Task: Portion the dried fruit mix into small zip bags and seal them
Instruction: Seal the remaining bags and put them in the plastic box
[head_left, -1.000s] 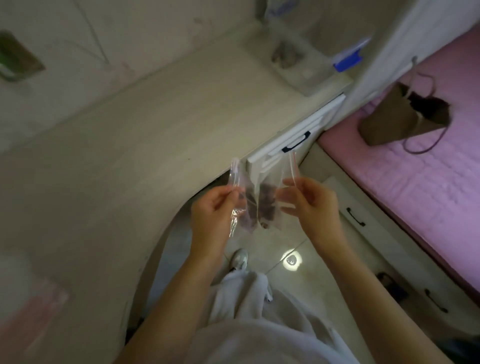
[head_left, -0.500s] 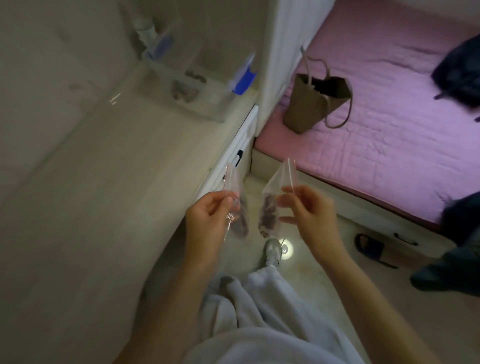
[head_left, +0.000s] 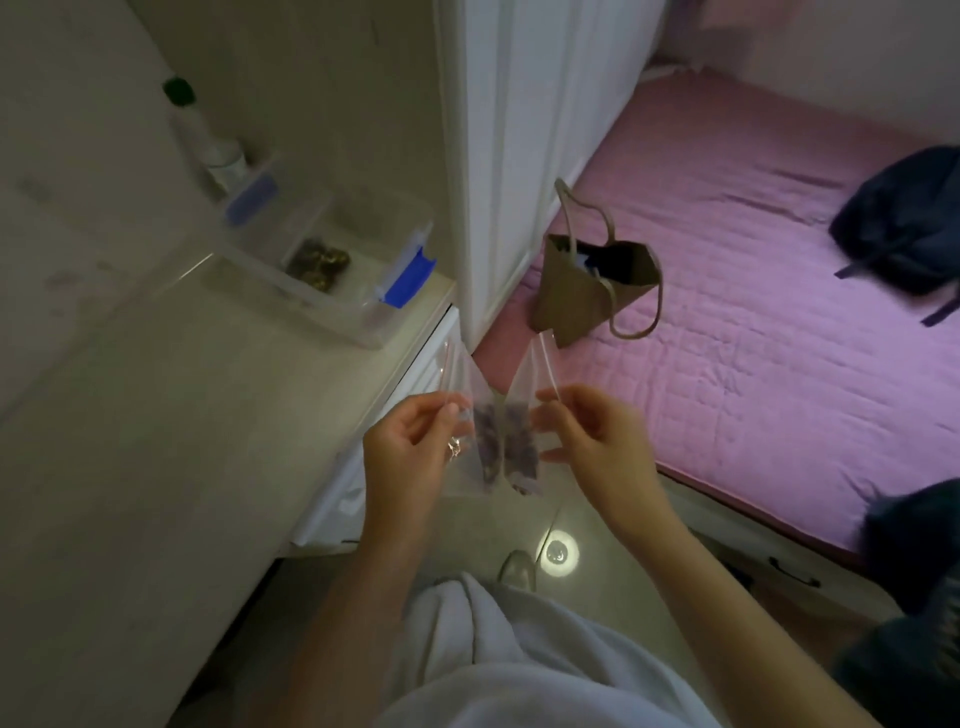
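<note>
From the head view, both hands are raised in front of the person, off the right edge of the desk (head_left: 171, 467) and above the pale floor (head_left: 597, 525). The left hand (head_left: 410, 452) has its thumb and forefinger closed in a pinch on the side of a small clear zip bag (head_left: 462, 374), its other fingers curled beneath. The right hand (head_left: 597, 447) pinches a second zip bag (head_left: 532, 374) the same way, thumb on top. Each bag hangs with its mouth upward and leaning outward, so the two form a V. Their lower ends come together between the hands, though it cannot be told whether they touch. A dark clump of dried fruit (head_left: 485, 431) sits in the bottom of the left bag, and a like clump is in the right one. Whether either seal is pressed shut is too blurred to tell. On the desk's far right corner stands a clear plastic box (head_left: 353, 317) with blue latches, holding a small heap of fruit mix (head_left: 317, 257). Just behind the box, by the wall, is a white bottle (head_left: 208, 140) with a green cap. A white cabinet panel (head_left: 498, 156) rises between the desk and a bed with a pink cover (head_left: 753, 322). A brown paper carrier bag (head_left: 582, 301) lies tipped near the bed's left edge, and a dark backpack (head_left: 904, 228) lies near its right edge. A round glare of light (head_left: 557, 552) shows on the floor beside a shoe (head_left: 517, 569), above the person's white clothing (head_left: 498, 665).
</note>
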